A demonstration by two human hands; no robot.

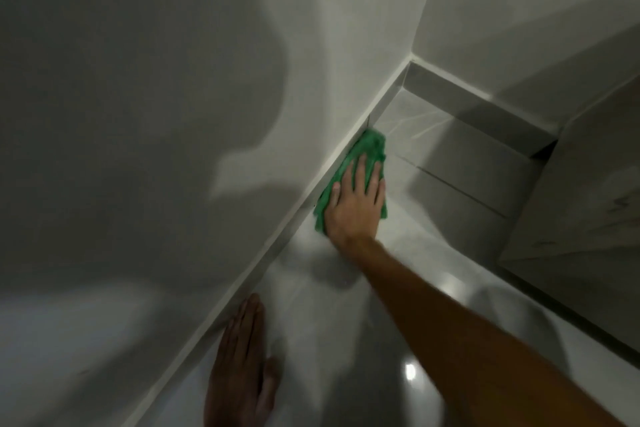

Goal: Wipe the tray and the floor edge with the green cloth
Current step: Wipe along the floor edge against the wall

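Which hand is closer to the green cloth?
The right hand. It lies flat on top of the green cloth, pressing it against the floor edge. The left hand rests flat on the floor, well apart from the cloth, nearer the camera.

Single view only: head camera, worn, wide-angle. Looks forward and steeply down at glossy tiled floor (346, 340) from above, close range. Faces room corner, at 1 o'clock in frame. Wall (138, 80) fills left half; wall-floor edge runs diagonally from 6 toward 1 o'clock. Right forearm enters from 4 o'clock, left hand (242, 357) from 6 o'clock. Some motion blur. No second view, so no shared region.
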